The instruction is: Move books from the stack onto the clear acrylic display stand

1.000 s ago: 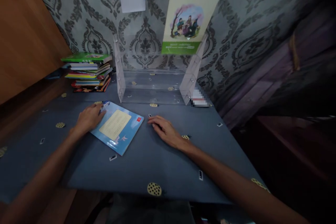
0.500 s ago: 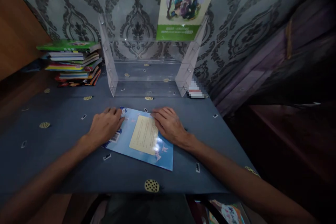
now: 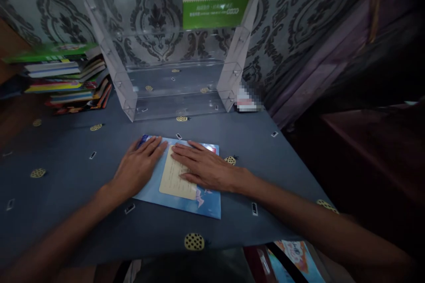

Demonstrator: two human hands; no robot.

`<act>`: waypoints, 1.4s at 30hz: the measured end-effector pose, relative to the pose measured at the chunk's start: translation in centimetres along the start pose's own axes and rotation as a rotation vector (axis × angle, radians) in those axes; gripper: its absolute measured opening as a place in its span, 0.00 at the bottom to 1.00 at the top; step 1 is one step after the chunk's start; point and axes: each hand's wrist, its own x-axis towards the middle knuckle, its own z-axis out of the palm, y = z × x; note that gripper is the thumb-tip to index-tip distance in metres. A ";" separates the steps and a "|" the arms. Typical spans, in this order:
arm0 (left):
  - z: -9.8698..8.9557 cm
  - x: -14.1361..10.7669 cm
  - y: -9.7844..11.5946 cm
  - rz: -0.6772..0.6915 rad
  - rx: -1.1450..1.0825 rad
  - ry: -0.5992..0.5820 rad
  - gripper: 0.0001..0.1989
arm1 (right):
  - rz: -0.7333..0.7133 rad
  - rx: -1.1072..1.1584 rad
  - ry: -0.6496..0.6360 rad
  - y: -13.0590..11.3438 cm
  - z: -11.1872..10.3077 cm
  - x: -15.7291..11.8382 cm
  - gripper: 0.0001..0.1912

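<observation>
A light-blue book (image 3: 186,209) lies flat on the table, with a cream text panel and pale printed figures on its cover. Resting flat on its left part is my left hand (image 3: 137,163), open, with the fingers reaching toward the panel. My right hand (image 3: 206,168) is also open and lies over the upper right of the book, its fingers spread across the cream panel. Both palms hide parts of the cover. The book's far corners show beyond the hands.
Behind the book stands a clear acrylic rack (image 3: 175,90), holding a green-and-cream book (image 3: 215,11) at its top right. A stack of books (image 3: 73,79) sits at the back left. A small blurred item (image 3: 247,99) is beside the rack. The table (image 3: 66,216) has a dark patterned cloth.
My right hand has slid left from the book's far edge onto the text panel. My left hand has moved further onto the cover. The camera view has tilted down and shifted.
</observation>
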 end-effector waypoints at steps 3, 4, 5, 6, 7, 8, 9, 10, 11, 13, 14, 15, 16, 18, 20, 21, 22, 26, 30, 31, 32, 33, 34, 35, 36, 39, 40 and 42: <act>-0.4 0.0 0.3 -0.085 0.051 0.011 0.25 | 0.024 0.000 -0.025 0.2 0.0 -0.1 0.30; -0.4 0.0 0.4 -0.110 0.060 0.016 0.25 | 0.038 0.001 -0.025 0.4 0.0 -0.2 0.30; -0.4 0.0 0.4 -0.129 0.065 0.017 0.24 | 0.051 0.003 -0.021 0.5 0.0 -0.5 0.31; -0.4 0.0 0.5 -0.146 0.067 0.016 0.24 | 0.064 0.005 -0.015 0.7 -0.1 -0.7 0.32; -0.4 0.0 0.5 -0.157 0.067 0.016 0.24 | 0.074 0.011 -0.008 0.9 -0.2 -1.1 0.33; -0.4 0.0 0.6 -0.165 0.064 0.015 0.24 | 0.081 0.020 0.003 1.1 -0.3 -1.5 0.33; -0.3 0.1 0.6 -0.173 0.062 0.016 0.24 | 0.087 0.033 0.015 1.4 -0.4 -2.0 0.33; -0.4 0.1 0.6 -0.180 0.059 0.019 0.24 | 0.092 0.047 0.027 1.7 -0.5 -2.5 0.34; -0.4 0.1 0.7 -0.184 0.058 0.022 0.24 | 0.096 0.062 0.037 1.9 -0.6 -3.0 0.34; -0.5 0.1 0.6 -0.185 0.060 0.029 0.24 | 0.103 0.086 0.051 2.5 -0.8 -3.9 0.34; -0.6 0.0 0.6 -0.177 0.064 0.034 0.24 | 0.107 0.095 0.055 2.7 -0.8 -4.3 0.34; -0.7 -0.2 0.7 -0.157 0.065 0.039 0.24 | 0.110 0.102 0.059 2.8 -0.9 -4.6 0.34; -0.8 -0.4 0.8 -0.116 0.057 0.041 0.24 | 0.111 0.108 0.064 2.9 -0.9 -4.8 0.34; -0.9 -1.1 1.2 0.037 0.012 0.026 0.25 | 0.109 0.119 0.073 3.0 -0.9 -5.0 0.34; -1.0 -1.9 1.8 0.223 -0.042 -0.012 0.30 | 0.103 0.126 0.086 3.1 -0.9 -5.1 0.33; -1.0 -2.2 2.2 0.296 -0.057 -0.028 0.34 | 0.102 0.128 0.094 3.0 -0.9 -5.1 0.33; -0.9 -2.5 2.5 0.347 -0.061 -0.039 0.40 | 0.103 0.129 0.102 3.0 -0.8 -5.1 0.33; -0.5 -2.8 3.0 0.416 -0.016 -0.022 0.49 | 0.116 0.110 0.107 2.7 -0.9 -5.1 0.33; -0.3 -3.2 3.2 0.450 0.053 0.047 0.42 | 0.111 0.086 0.105 2.6 -1.0 -5.1 0.33; -0.3 -3.5 3.3 0.457 0.068 0.072 0.40 | 0.107 0.088 0.113 2.6 -1.0 -5.1 0.33; -0.3 -3.8 3.4 0.460 0.082 0.100 0.37 | 0.103 0.092 0.122 2.6 -1.0 -5.0 0.33; -0.3 -4.1 3.5 0.461 0.094 0.133 0.33 | 0.100 0.098 0.130 2.6 -1.1 -5.0 0.33; -0.4 -4.3 3.6 0.460 0.101 0.170 0.30 | 0.099 0.105 0.135 2.7 -1.1 -5.0 0.33; -0.5 -4.4 3.7 0.458 0.101 0.202 0.27 | 0.102 0.114 0.138 2.7 -1.2 -5.0 0.33; -0.6 -4.4 3.7 0.456 0.090 0.229 0.24 | 0.107 0.126 0.138 2.7 -1.3 -5.0 0.33; -1.3 -4.0 3.7 0.428 -0.015 0.258 0.17 | 0.134 0.192 0.130 2.7 -1.8 -5.2 0.28; -1.7 -3.8 3.7 0.399 -0.068 0.250 0.16 | 0.142 0.222 0.126 2.6 -2.1 -5.4 0.26; -2.6 -3.5 3.9 0.320 -0.176 0.214 0.14 | 0.148 0.290 0.118 2.4 -2.7 -5.9 0.27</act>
